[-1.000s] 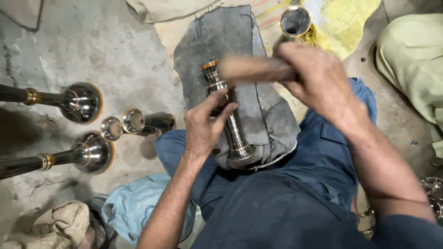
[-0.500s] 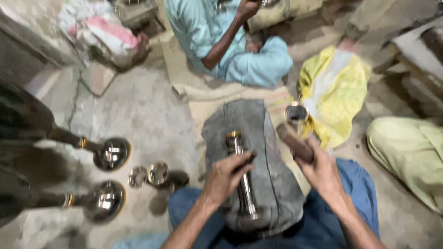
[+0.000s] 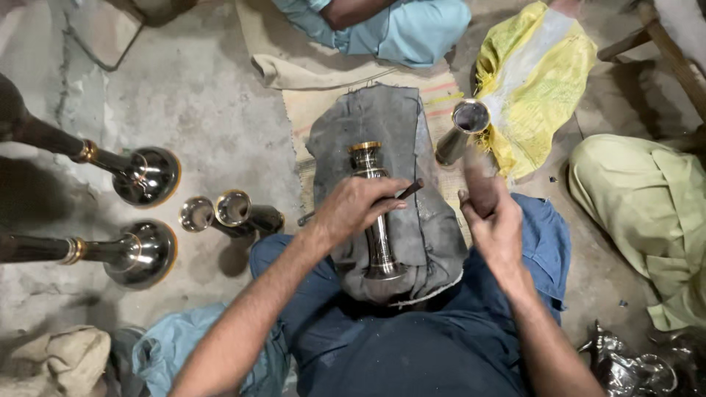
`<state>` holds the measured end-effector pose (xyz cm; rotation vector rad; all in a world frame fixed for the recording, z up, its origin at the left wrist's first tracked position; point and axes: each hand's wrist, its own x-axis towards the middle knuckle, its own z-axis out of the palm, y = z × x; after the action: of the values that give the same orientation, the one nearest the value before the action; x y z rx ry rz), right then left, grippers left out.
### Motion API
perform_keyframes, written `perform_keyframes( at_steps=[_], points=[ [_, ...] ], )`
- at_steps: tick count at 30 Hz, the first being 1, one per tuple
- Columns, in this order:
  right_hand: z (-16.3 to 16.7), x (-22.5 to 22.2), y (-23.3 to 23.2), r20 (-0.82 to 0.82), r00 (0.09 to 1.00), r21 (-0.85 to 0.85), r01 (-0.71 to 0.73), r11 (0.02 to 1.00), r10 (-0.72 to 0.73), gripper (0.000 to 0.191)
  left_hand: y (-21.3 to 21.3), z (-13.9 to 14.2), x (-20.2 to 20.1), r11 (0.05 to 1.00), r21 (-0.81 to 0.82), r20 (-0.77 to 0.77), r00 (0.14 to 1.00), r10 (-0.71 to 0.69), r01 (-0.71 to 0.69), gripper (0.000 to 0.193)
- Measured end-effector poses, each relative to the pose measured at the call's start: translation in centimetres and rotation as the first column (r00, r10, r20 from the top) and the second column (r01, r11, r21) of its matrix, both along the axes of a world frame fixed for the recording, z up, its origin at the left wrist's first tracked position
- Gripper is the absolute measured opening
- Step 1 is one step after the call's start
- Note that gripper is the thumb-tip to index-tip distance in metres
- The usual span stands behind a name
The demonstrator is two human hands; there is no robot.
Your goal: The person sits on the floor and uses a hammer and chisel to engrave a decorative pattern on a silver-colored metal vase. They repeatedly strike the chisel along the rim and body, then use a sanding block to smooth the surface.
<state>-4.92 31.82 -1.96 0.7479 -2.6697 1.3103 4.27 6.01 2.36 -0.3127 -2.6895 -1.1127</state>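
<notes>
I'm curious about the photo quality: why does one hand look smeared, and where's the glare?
Head view: the right hand and the brown wooden handle it grips are motion-blurred; the left hand on the polished metal stem is sharp; bright glare spots sit on the two flared shiny metal bases at left.

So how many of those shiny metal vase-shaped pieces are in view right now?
6: one on the lap under the left hand, two big at left, two small beside them, one by the yellow sack. Others may be hidden.
</notes>
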Motion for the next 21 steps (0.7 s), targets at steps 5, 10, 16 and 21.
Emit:
perform_keyframes(
  at_steps=[5,10,16,21],
  points=[
    [-2.7,1.8,0.7,-0.089,0.994,-0.029,0.065,0.997,-0.067,0.037,-0.9,0.7,-1.5,0.977,-0.078,0.005,0.981,-0.196,0.196,0.037],
    [-4.0,2.8,1.0,-0.016,0.991,-0.117,0.127,0.985,-0.129,0.033,-1.3,1.0,-1.5,0.964,-0.050,0.049,0.965,-0.257,0.260,0.036],
    [-4.7,3.2,0.5,0.110,0.974,-0.342,0.225,0.912,-0.199,0.027,-1.5,1.4,-1.2,0.973,-0.033,0.050,0.973,-0.225,0.227,0.039],
    [-4.7,2.8,0.5,0.015,0.990,-0.313,0.140,0.939,-0.143,0.028,-1.5,1.4,-1.2,0.973,-0.049,0.060,0.973,-0.222,0.225,0.037]
  ],
)
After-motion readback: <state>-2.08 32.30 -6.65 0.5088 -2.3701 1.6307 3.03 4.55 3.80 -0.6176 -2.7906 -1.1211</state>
